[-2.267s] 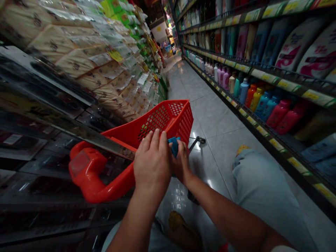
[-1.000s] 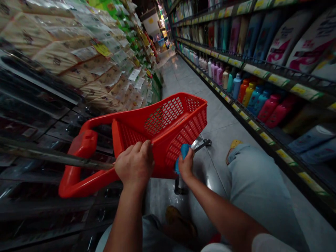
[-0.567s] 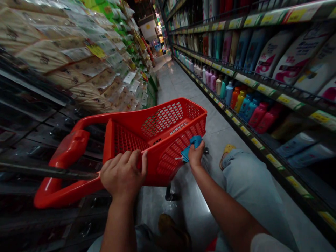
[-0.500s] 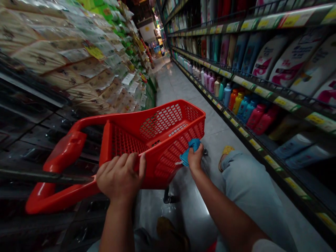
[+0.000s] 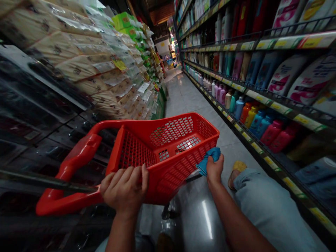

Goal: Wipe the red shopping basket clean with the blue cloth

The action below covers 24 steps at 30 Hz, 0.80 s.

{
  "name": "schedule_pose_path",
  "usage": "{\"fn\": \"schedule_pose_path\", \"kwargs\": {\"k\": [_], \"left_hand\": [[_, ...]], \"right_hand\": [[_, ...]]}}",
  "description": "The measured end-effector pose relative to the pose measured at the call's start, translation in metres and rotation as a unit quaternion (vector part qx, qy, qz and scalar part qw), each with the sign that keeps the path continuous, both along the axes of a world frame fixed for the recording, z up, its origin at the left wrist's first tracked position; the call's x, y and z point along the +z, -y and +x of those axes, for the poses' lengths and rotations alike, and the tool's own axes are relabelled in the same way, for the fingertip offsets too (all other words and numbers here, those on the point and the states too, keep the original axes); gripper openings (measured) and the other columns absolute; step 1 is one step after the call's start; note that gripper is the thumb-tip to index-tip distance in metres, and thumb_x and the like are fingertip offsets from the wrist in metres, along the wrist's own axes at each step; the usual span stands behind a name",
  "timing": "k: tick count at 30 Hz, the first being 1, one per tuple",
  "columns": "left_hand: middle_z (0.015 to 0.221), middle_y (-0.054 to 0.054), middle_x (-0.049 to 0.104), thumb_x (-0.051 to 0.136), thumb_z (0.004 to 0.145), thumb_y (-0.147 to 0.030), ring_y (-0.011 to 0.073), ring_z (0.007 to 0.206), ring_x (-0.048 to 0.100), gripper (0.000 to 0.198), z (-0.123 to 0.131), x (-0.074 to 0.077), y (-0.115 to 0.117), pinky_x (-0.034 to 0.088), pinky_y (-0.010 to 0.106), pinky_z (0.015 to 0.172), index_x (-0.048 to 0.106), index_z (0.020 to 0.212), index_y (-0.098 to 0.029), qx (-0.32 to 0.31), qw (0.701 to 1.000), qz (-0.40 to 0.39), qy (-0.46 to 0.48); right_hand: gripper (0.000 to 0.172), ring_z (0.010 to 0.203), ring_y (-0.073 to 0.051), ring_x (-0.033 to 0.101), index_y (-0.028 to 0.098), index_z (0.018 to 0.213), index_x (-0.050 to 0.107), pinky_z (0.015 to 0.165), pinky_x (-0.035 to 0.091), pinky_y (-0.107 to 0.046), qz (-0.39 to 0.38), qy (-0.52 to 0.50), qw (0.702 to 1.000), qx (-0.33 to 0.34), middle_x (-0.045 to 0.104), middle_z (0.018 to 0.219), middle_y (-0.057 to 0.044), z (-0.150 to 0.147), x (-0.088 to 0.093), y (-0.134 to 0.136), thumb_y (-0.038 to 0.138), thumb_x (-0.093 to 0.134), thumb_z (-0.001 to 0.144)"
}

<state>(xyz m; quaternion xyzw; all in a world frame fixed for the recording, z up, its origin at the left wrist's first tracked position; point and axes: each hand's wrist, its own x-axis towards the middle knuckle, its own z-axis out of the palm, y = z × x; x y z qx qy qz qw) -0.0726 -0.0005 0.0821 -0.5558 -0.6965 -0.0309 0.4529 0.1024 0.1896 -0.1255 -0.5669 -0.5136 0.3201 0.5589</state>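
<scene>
A red plastic shopping cart point(image 5: 168, 182) stands before me, its basket with perforated walls holding nothing that I can see. My left hand point(image 5: 126, 189) is closed over the near rim of the basket, close to the handle end; the thumb side points toward the far end. A bunched blue cloth point(image 5: 207, 161) is in my right hand point(image 5: 215, 168), pressed against the outside of the near basket wall by the front corner. The curved red handle point(image 5: 76, 154) sticks out to the left. A caster point(image 5: 166, 211) shows under the basket.
Shelves of bottles point(image 5: 265, 122) line the right side, edged with price labels. Stacked wrapped packs point(image 5: 86, 70) rise on the left. The grey tiled floor point(image 5: 181, 87) runs down the aisle. My leg point(image 5: 267, 206) and yellow shoe point(image 5: 239, 166) are at right.
My view has shifted, so the cart and both hands appear lower and farther right. The right hand with the cloth stays at the near wall; the left hand keeps its hold on the rim.
</scene>
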Motion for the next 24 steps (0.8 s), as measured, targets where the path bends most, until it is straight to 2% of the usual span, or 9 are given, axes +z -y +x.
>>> {"fn": "schedule_pose_path", "kwargs": {"k": [5,8,13,17,20,24], "left_hand": [[0.062,-0.005,0.067,0.065,0.078,-0.018,0.0191,0.063,0.062,0.014,-0.013,-0.002,0.013,0.043,0.037,0.075,0.056,0.074,-0.027,-0.053,0.998,0.02,-0.002],[0.066,-0.005,0.071,0.066,0.077,-0.018,0.0189,0.063,0.066,0.013,-0.022,-0.005,0.022,0.045,0.038,0.074,0.058,0.078,-0.028,-0.086,0.996,0.037,0.008],[0.071,-0.003,0.075,0.069,0.075,-0.017,0.0208,0.065,0.07,0.018,-0.036,-0.008,0.033,0.048,0.039,0.072,0.06,0.086,-0.028,-0.137,0.989,0.058,0.001],[0.069,-0.001,0.075,0.071,0.075,-0.015,0.0215,0.062,0.07,0.018,-0.04,-0.006,0.039,0.048,0.039,0.067,0.061,0.085,-0.026,-0.162,0.984,0.068,0.008],[0.067,-0.001,0.075,0.068,0.078,-0.014,0.0216,0.061,0.07,0.015,-0.041,-0.004,0.042,0.047,0.039,0.065,0.062,0.084,-0.026,-0.165,0.984,0.067,0.023],[0.064,-0.001,0.074,0.064,0.079,-0.015,0.0208,0.059,0.068,0.011,-0.043,-0.003,0.047,0.046,0.038,0.065,0.062,0.079,-0.025,-0.17,0.982,0.066,0.037]], "right_hand": [[0.055,0.113,-0.031,0.06,0.014,0.129,0.05,0.102,0.047,-0.049,-0.01,-0.004,0.995,-0.101,0.062,0.119,-0.017,0.022,0.032,-0.01,0.031,0.049,0.078],[0.052,0.117,-0.03,0.06,0.013,0.126,0.056,0.106,0.045,-0.048,0.031,0.028,0.993,-0.111,0.063,0.122,-0.018,0.039,0.051,-0.014,0.032,0.051,0.078],[0.048,0.105,-0.029,0.065,0.015,0.117,0.065,0.099,0.051,-0.045,0.038,0.125,0.991,0.005,0.07,0.11,-0.014,0.077,0.069,-0.017,0.034,0.054,0.075],[0.043,0.102,-0.027,0.067,0.017,0.108,0.071,0.096,0.052,-0.042,0.054,0.217,0.971,0.09,0.073,0.109,-0.012,0.103,0.091,-0.022,0.03,0.054,0.071],[0.042,0.1,-0.027,0.067,0.02,0.105,0.073,0.092,0.052,-0.041,0.08,0.297,0.935,0.176,0.073,0.107,-0.01,0.116,0.111,-0.026,0.024,0.054,0.068],[0.045,0.089,-0.024,0.067,0.026,0.11,0.073,0.08,0.051,-0.036,0.111,0.411,0.863,0.272,0.072,0.1,-0.006,0.125,0.131,-0.028,0.019,0.057,0.068]]}}
